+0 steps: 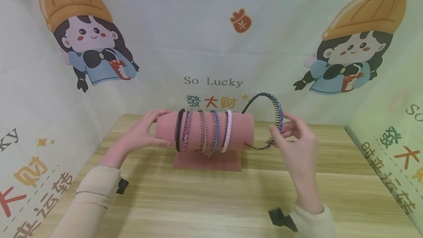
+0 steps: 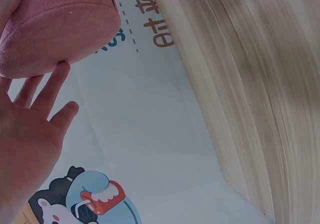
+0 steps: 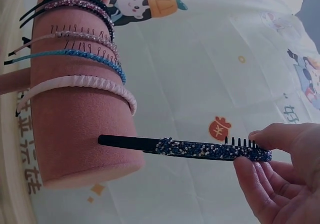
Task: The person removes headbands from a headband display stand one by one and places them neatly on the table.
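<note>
My left hand (image 1: 143,129) holds the left end of a pink plush headband display stand (image 1: 242,129), thumb in front and fingers behind. In the left wrist view its fingers spread around the roll's rounded end (image 2: 65,31). My right hand (image 1: 299,139) pinches a black toothed headband with blue and silver glitter (image 3: 200,149) between thumb and fingers. The glitter headband's open ends reach toward the right end of the roll and overlap it in the head view. On the roll sit a black headband (image 1: 179,131), a pink glitter one (image 1: 187,131), a beaded one (image 1: 203,131), a blue one (image 1: 216,131) and a white one (image 1: 228,131).
The stand's flat pink base (image 1: 208,161) rests on a wood-grain table (image 1: 205,201). A pale printed cloth (image 1: 185,39) with cartoon figures rises behind and along both sides. Black straps hang at both wrists.
</note>
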### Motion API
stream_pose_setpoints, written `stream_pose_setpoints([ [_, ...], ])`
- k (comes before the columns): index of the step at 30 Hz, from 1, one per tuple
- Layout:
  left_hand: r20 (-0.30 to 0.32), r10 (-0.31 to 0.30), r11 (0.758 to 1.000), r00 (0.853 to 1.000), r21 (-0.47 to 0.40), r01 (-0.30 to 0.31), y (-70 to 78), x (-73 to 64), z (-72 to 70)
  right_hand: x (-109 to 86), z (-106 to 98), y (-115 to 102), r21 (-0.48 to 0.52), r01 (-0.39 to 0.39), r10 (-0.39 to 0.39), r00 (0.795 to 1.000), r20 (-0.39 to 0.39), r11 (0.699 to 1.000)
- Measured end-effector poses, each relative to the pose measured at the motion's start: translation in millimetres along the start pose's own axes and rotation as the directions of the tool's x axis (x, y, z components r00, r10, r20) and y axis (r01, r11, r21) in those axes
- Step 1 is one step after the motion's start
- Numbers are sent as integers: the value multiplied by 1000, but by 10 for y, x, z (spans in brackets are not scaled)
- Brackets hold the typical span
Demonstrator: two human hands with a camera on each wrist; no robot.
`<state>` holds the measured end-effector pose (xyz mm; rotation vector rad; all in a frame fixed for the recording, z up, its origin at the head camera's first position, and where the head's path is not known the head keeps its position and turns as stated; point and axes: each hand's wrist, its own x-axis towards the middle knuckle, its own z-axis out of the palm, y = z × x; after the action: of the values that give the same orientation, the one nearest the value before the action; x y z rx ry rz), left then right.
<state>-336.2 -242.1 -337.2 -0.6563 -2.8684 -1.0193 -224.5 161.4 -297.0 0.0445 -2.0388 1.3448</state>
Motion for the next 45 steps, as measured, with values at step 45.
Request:
stream_pose_setpoints([
  [45, -19, 19, 1000, 1000, -9, -19, -7, -9, 15, 64, -134, -43, -6, 48, -48, 998, -51, 999],
])
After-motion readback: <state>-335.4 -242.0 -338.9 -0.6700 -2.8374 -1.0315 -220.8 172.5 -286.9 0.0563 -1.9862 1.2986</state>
